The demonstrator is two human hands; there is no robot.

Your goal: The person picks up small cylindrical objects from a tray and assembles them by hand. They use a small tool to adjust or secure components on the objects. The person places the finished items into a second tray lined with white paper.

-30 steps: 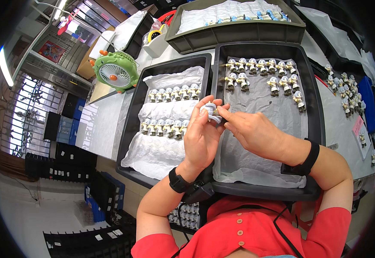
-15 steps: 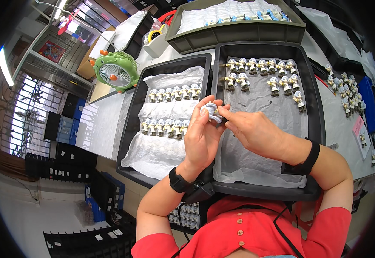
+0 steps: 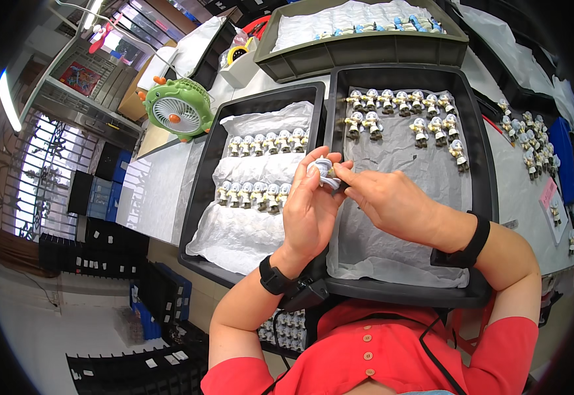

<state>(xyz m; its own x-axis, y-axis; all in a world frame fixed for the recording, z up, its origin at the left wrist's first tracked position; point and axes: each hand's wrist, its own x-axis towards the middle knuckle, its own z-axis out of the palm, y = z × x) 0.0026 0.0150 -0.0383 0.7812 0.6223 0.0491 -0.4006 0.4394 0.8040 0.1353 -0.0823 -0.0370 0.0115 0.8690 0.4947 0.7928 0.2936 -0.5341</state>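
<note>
Above the gap between two black trays, my left hand point(image 3: 312, 209) holds a small figurine point(image 3: 324, 171) with pale grey-white hair, its fingers curled round it. My right hand point(image 3: 382, 196) pinches at the figurine's right side with thumb and fingertips; its lower part is hidden by the fingers. In the left tray point(image 3: 202, 178), lined with white paper, two rows of figurines point(image 3: 258, 196) lie side by side. The right tray point(image 3: 488, 191) holds more figurines point(image 3: 402, 102) in two rows along its far end, with one lower at the right.
A green fan point(image 3: 176, 112) stands at the far left of the table. Behind the trays sits a large olive crate point(image 3: 366, 56) with blue-topped pieces on white paper. Loose figurines point(image 3: 530, 141) crowd the table at right, near a pink-edged card point(image 3: 551, 204) and a blue object point(image 3: 563, 158).
</note>
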